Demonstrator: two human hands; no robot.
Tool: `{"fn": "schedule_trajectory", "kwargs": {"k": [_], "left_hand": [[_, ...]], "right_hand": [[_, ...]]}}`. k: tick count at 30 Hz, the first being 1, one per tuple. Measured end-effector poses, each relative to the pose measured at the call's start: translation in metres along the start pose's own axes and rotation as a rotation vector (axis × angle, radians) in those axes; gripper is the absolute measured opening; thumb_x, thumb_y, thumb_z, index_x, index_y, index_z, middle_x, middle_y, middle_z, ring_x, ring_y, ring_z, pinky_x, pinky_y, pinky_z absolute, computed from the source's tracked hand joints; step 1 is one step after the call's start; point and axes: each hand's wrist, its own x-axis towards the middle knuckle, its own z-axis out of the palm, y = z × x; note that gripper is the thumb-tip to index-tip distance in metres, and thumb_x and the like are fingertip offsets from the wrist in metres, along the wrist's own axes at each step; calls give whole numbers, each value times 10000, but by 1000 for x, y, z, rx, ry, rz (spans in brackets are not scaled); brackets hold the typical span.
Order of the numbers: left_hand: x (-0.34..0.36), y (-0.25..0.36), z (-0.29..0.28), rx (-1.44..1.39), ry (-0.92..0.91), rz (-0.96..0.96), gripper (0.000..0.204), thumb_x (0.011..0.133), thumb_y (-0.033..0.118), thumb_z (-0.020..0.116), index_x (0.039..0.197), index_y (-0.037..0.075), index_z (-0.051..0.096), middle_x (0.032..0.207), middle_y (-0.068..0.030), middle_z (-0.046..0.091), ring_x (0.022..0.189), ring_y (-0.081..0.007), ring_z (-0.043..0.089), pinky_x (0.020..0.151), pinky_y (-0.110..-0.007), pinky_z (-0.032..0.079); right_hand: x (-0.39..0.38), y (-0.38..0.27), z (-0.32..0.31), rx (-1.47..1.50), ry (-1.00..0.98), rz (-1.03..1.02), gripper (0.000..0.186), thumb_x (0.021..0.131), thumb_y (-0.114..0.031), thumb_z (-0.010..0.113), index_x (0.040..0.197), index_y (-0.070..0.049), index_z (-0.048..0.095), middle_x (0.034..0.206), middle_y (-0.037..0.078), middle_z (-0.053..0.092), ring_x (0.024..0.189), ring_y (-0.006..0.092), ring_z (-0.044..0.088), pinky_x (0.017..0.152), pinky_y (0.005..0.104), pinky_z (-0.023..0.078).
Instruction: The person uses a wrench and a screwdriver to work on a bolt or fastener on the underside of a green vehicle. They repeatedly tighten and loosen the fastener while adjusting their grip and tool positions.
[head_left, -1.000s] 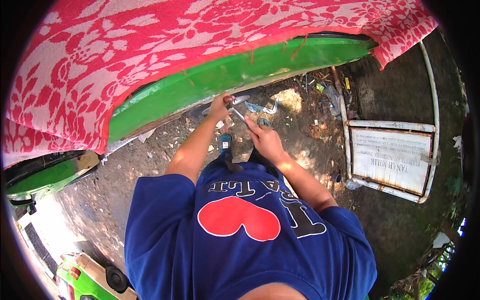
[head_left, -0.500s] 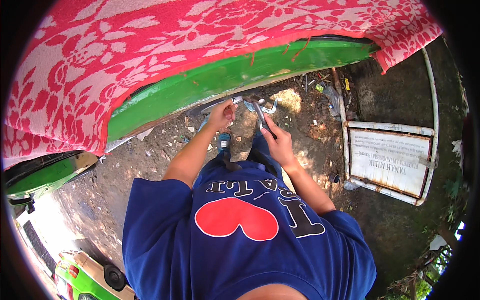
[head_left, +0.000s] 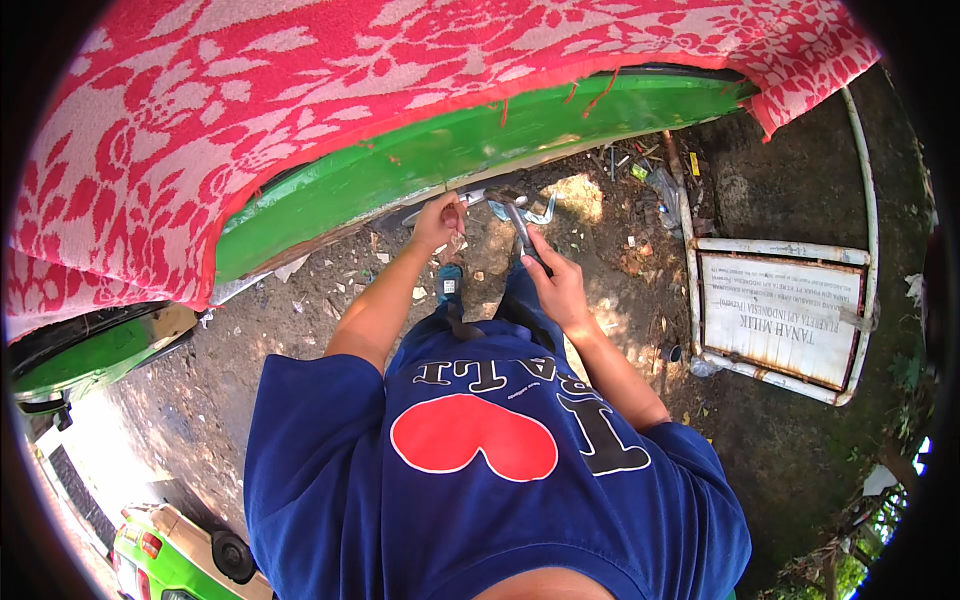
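Gripping hammer (head_left: 521,229): right hand (head_left: 559,288) | left hand (head_left: 432,223) closed on brown-ended tool (head_left: 450,216), far end unclear | hands apart | cloth (head_left: 300,100), cut off above, hides green panel's (head_left: 400,180) top

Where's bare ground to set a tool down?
Dark earth between the blue T-shirt's right sleeve and the rust-edged white sign; also inside the white pipe frame, above that sign. Crowded: below the green metal vehicle panel (left hand, right hand, steel hammer-like tool) and the mixed litter left of the frame.
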Motion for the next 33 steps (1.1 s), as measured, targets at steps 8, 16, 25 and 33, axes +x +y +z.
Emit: {"fn": "schedule_trajectory", "kwargs": {"k": [8,16,25,33], "left_hand": [[10,3,1,-91,113,-129,132,939,10,571,828,51,514,598,-32,596,525,-119,604,470,-290,444],[7,2,-7,-1,88,-135,100,894,-39,538,863,56,526,637,-45,637,554,-133,639,501,-274,478],[-10,-4,-9,196,20,17,231,963,171,651,800,71,521,594,-58,631,570,-165,656,544,-325,478],[-5,2,2,161,27,-21,257,977,152,634,775,61,507,594,-47,639,553,-157,636,530,-294,468]], "right_hand": [[1,-2,14,-101,-47,-248,477,904,-111,699,1371,-133,603,823,172,664,687,320,639,659,381,521],[11,-15,16,-79,-165,-113,446,930,-119,675,1366,-72,588,961,215,697,799,341,675,747,377,528],[-10,3,1,36,-148,143,446,945,-114,665,1374,-39,568,1282,220,638,1231,278,609,985,315,473],[-19,13,1,-1,-71,63,451,941,-152,673,1381,-118,580,1089,259,682,973,339,711,810,330,523]]}}
